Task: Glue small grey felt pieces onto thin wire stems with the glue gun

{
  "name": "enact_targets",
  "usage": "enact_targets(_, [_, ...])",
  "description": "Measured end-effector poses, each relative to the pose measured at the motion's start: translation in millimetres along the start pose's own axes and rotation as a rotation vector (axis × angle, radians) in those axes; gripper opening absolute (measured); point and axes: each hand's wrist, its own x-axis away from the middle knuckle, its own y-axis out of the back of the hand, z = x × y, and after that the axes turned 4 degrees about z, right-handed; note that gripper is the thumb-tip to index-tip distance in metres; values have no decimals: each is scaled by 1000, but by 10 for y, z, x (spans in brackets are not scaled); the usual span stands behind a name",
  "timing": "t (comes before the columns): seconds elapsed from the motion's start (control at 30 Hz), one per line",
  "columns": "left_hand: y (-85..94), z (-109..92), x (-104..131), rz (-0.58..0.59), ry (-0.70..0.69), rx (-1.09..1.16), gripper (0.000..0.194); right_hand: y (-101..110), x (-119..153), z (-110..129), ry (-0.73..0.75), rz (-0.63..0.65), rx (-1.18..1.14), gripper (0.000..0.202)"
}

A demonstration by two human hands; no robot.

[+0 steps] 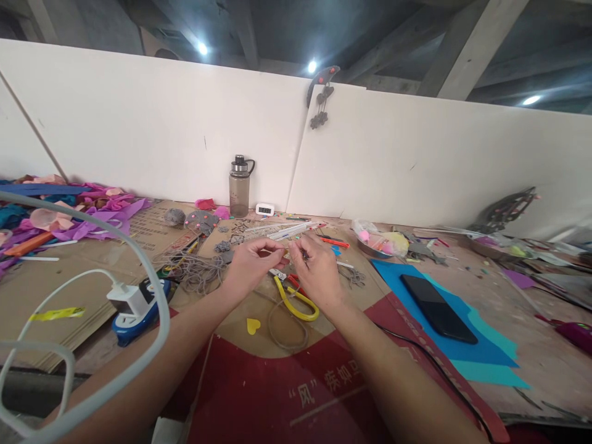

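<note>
My left hand (255,262) and my right hand (317,265) meet above the cardboard (324,370), fingertips pinched close together. What they pinch is too small to make out. Just below my fingers lie yellow-handled pliers (295,300) with a red-handled tool (296,283) beside them. A loop of thin grey cord (289,346) hangs or lies under the hands. On the cardboard nearer me sits a yellow paper heart (252,325). Tangled grey yarn (198,271) is left of my left hand.
A bottle (239,188) and small white clock (265,209) stand by the white partition. At right, a black phone (437,308) rests on blue sheets (485,354). Left are a power strip (139,314), a white cable (157,277) and colourful scraps (92,216).
</note>
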Motion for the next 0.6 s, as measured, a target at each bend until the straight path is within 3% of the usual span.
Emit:
enact_targets(0.23, [-3,-5,-6,-47,34,88,23,-17,23,20,-46,36,-91,29])
enact_targets(0.4, [-1,-7,-14,-89,68,165,25,-36,60,28,-133,26,-195,6])
enact_targets(0.6, [-9,-8,-18,-105,76,193,25,-65,101,29,-170,14,-234,9])
